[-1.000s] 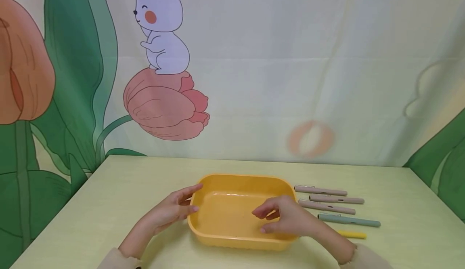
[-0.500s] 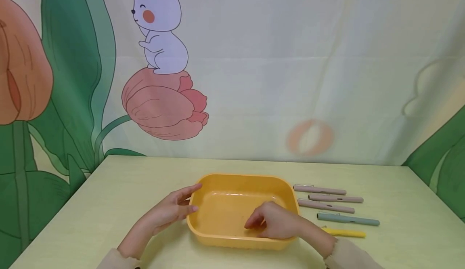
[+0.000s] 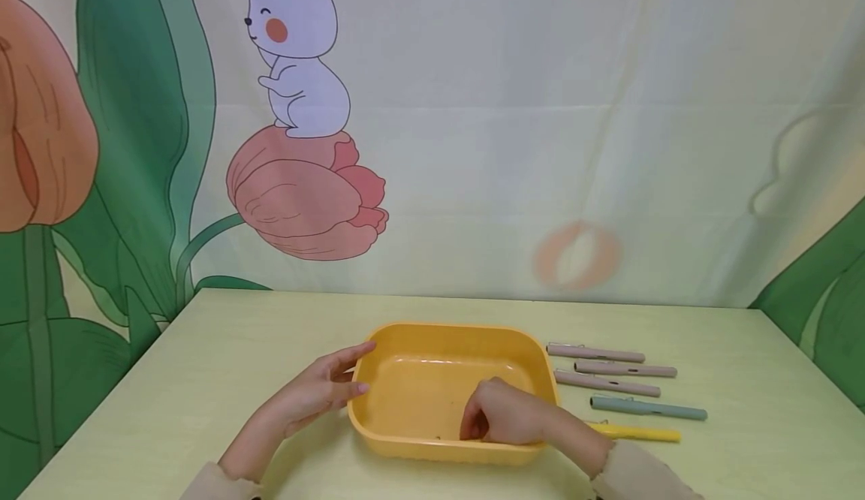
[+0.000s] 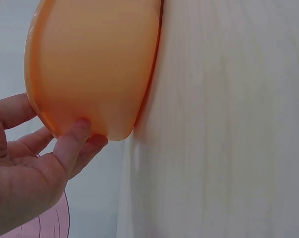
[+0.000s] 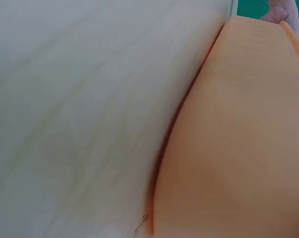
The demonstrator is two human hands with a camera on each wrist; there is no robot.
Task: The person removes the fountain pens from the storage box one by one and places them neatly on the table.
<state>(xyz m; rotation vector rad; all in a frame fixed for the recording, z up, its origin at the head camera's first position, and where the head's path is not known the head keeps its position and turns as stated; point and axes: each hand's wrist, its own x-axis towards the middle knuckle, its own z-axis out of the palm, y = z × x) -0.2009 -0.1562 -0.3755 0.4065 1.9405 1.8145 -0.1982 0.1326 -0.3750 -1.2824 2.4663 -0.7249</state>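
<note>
A yellow plastic tub (image 3: 432, 447) stands on the table. My left hand (image 3: 307, 393) grips its left end, fingertips and thumb at the rim; in the left wrist view the left hand (image 4: 38, 163) holds the tub's end wall (image 4: 97, 64). Inside the tub, near its front right, my right hand (image 3: 510, 414) reaches down with curled fingers. The front wall hides its fingertips, so whether they pinch anything cannot be told. A tiny dark detail shows by the front rim, left of those fingers. The right wrist view shows the tub's outer wall (image 5: 233, 134), without the right hand.
Right of the tub lie several pens: three pinkish ones, the nearest a pink pen (image 3: 608, 384), then a green pen (image 3: 649, 408) and a yellow pen (image 3: 642, 433). A printed cloth backdrop (image 3: 473, 147) hangs behind the pale table (image 3: 270, 320).
My right hand has moved lower into the tub, toward its front wall, and its fingers have curled in. More of the yellow pen shows past the forearm. The left hand stays in place.
</note>
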